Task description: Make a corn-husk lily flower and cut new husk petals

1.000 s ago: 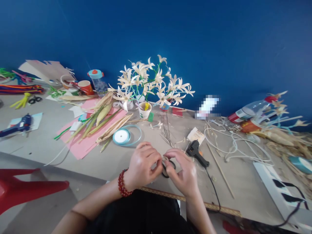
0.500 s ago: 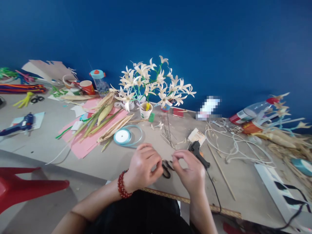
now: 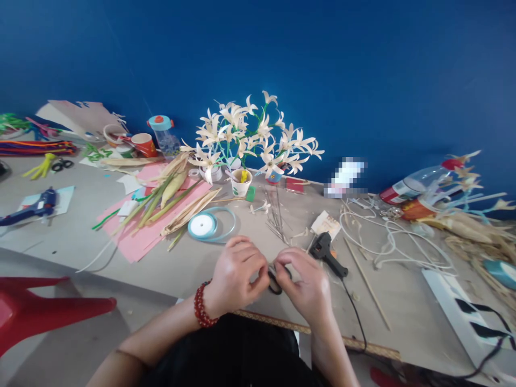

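My left hand (image 3: 242,277), with a red bead bracelet (image 3: 203,305) at its wrist, is above the table's near edge, thumb and fingertips pinched together. Close to its right, my right hand (image 3: 304,279) makes a similar pinch. Whatever sits between the fingertips is too small to make out. Black scissor handles (image 3: 274,280) lie on the table below and between both hands, partly covered by my right fingers. Just beyond my right hand rests a black glue gun (image 3: 328,255). A spool of light blue ribbon (image 3: 202,226) lies past my left hand.
White husk flowers (image 3: 245,131) stand in cups at the back, before thin wires (image 3: 276,215). Pink paper (image 3: 133,236) with corn husks is at left, a blue glue gun (image 3: 46,203) farther out. White cable (image 3: 403,244), a bottle (image 3: 415,183) and a power strip (image 3: 451,306) occupy the right.
My right hand has moved left, closer to my left hand, and now covers more of the scissor handles. My left hand has stayed nearly still.
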